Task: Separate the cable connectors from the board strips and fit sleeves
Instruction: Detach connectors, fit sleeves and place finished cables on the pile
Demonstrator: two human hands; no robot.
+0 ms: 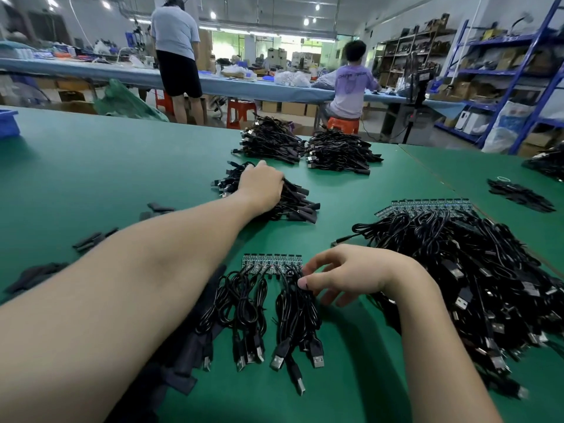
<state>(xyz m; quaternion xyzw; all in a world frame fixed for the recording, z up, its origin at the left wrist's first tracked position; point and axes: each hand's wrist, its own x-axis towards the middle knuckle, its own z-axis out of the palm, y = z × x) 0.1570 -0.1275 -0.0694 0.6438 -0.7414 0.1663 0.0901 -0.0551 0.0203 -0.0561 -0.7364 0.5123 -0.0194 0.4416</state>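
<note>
The board strip (272, 264), a thin green panel with a notched edge, lay at 6 o'clock on the green table (91, 166), with black cables (244, 303) fanned from it toward the operator. The strip appeared rigid but brittle; it was best held by its edges, near the joint to be parted. The cables looked light, limp and rubbery, ending in hard metal USB plugs.

The right hand (351, 274) rested at the strip's right end, fingers loosely curled, thumb on the cables. Whether it pinched anything could not be determined.

The left hand (262, 184) reached to 12 o'clock and lay over a finished bundle (300, 206); its grip was hidden. Flat matte sleeves (94, 239) lay at 9 o'clock. A large unprocessed heap (457, 270) lay at 3 o'clock.
</note>
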